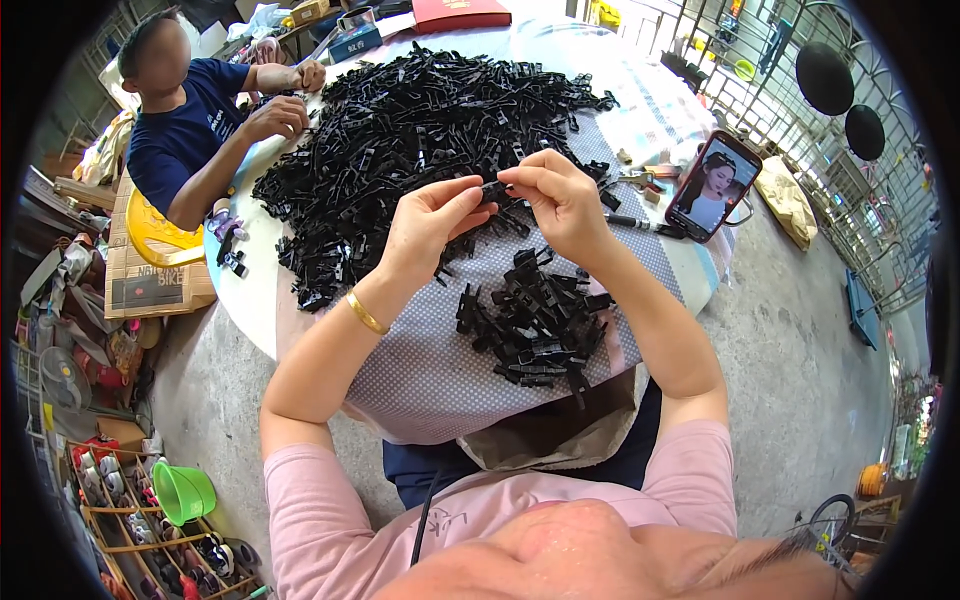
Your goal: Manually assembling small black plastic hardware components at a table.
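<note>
Both my hands are raised at the near edge of a big heap of black clips [400, 130] on the round table. Between my fingertips is a small black clip [491, 191]. My left hand [430, 225] pinches one side of it, and my right hand [562, 208] pinches the other. Fingers cover much of the clip, so its exact shape is hard to make out. Closer to me, below my hands, lies a smaller pile of black clips [540, 320] on the patterned tablecloth [420, 370].
A co-worker [190, 120] sits at the left, hands at the heap's edge. A phone [714, 187] stands propped at the right, near pliers [640, 180] and a black pen-like tool [640, 224]. An open paper bag [560, 440] sits at my lap, under the table edge.
</note>
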{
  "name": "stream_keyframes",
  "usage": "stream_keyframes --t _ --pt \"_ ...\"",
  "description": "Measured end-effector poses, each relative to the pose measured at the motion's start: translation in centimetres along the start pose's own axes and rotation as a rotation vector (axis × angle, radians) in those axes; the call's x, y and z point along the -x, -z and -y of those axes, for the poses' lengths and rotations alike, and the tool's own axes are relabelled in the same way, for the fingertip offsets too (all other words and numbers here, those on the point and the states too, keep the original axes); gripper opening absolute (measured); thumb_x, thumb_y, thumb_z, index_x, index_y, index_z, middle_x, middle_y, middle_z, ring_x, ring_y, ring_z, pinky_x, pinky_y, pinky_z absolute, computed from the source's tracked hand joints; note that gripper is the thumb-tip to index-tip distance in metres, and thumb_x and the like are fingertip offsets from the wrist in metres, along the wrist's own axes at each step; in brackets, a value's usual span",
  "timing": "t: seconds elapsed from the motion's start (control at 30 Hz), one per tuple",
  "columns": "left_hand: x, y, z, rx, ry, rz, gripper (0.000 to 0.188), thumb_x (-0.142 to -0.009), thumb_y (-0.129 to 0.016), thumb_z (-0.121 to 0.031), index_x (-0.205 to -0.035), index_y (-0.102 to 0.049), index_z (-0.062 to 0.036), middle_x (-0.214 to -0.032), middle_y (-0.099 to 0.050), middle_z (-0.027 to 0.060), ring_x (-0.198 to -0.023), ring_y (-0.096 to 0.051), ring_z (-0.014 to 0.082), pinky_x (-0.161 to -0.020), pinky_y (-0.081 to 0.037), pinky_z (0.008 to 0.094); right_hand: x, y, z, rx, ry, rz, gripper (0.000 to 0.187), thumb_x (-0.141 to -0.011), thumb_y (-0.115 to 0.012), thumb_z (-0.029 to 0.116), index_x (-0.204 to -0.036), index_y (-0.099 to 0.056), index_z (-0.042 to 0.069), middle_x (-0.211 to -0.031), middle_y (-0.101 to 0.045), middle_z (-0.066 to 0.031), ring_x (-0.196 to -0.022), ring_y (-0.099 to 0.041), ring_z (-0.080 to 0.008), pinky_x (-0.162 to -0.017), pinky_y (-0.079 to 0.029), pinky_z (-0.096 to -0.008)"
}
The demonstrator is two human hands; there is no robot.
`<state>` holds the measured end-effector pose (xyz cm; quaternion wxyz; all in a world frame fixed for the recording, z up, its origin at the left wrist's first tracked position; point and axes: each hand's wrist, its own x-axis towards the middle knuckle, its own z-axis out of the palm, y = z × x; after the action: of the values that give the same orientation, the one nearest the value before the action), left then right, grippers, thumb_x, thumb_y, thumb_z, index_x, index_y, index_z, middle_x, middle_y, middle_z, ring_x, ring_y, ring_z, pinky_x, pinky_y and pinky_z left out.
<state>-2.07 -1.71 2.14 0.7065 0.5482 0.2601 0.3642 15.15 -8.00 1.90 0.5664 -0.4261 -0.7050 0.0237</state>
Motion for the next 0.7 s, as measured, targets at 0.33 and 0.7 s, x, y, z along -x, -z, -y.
stream_keyframes --t 0.33,0.7 --pt "0.2 -0.1 -0.2 0.006 -0.047 -0.047 0.028 -0.085 -0.059 -0.004 -0.109 -0.055 0.0089 -0.097 -0.062 0.0151 -0.083 -0.064 0.0191 -0.077 -0.054 0.0259 0.1 0.2 0.6 -0.054 -0.131 0.054 0.023 -0.080 -0.056 -0.005 -0.101 -0.062 0.000 -0.088 -0.057 -0.0078 -0.076 -0.059 -0.0157 -0.067 -0.050 -0.0246" --pt "0.8 -1.3 0.1 -0.394 -0.286 -0.003 0.027 -0.084 -0.057 0.001 -0.111 -0.057 0.0054 -0.097 -0.065 0.0120 -0.082 -0.063 0.0132 -0.074 -0.053 0.0229 0.1 1.1 -0.4 -0.347 -0.517 0.334 0.033 -0.079 -0.069 0.010 -0.105 -0.057 -0.006 -0.094 -0.063 -0.0083 -0.086 -0.060 -0.0109 -0.077 -0.049 -0.0238"
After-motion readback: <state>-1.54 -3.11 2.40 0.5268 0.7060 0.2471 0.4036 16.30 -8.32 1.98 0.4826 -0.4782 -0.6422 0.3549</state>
